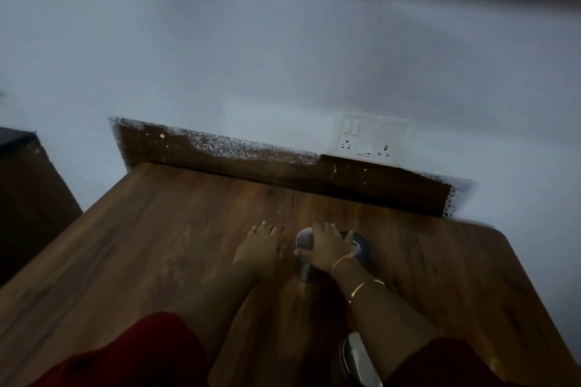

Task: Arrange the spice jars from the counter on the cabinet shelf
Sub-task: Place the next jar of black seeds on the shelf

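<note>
Head view, dim and soft in focus: the left hand (259, 250) lies flat on the wooden worktop (141, 245), fingers straight and spread, holding nothing. The right hand (330, 248) is set over the top of a steel jar (303, 240), fingers draped across the lid and thumb curled against its side. A second jar (361, 248) stands just beside it, partly hidden by the hand. A further steel vessel (356, 361) shows at the near edge under the right forearm; its kind cannot be told. No cabinet shelf is in view. Assessment: the pick-up step is in hand, with the jar apparently not yet raised. The next move calls for a firm grip, a straight lift clear of the neighbouring jar, and a turn to locate the shelf.
</note>
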